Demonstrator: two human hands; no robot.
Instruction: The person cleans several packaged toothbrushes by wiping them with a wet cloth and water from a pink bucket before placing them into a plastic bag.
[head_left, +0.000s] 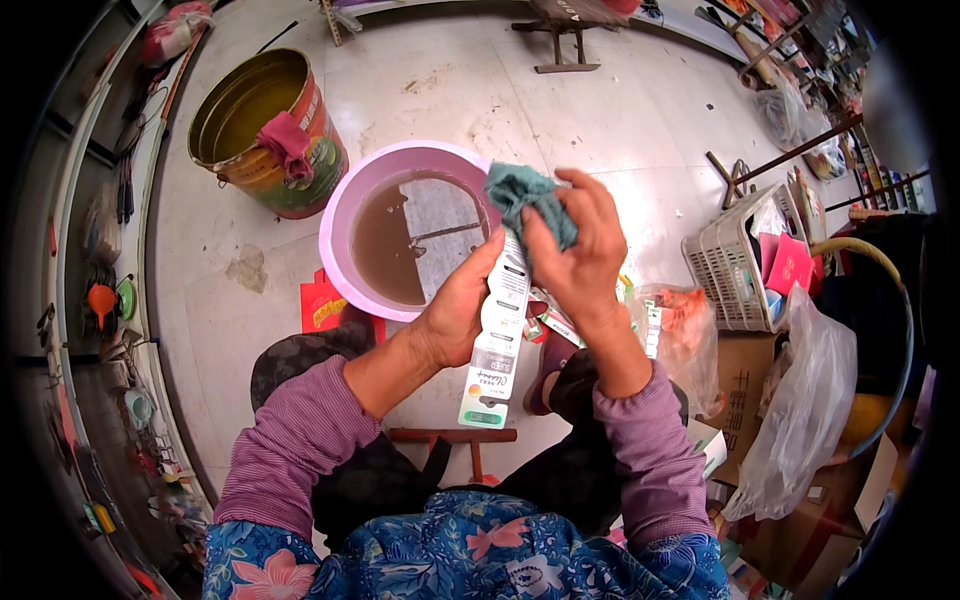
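Between my hands is a long, narrow white printed package (495, 352), held lengthwise with a green patch at its near end. My left hand (465, 307) grips its left edge, thumb along the side. A crumpled teal cloth (532, 199) is bunched in my right hand (581, 240) at the package's far end, which it covers. Just beyond and to the left, a pink plastic basin (341, 247) holds murky brown water (382, 255) with a bright reflection on it.
A large metal bucket (322, 165) with a red cloth (286, 142) over its rim stands at the upper left. Shelves line the left side. At right are a white plastic basket (720, 259), plastic bags (799, 412) and a cardboard box (742, 375). More packages (559, 326) lie beyond my knees.
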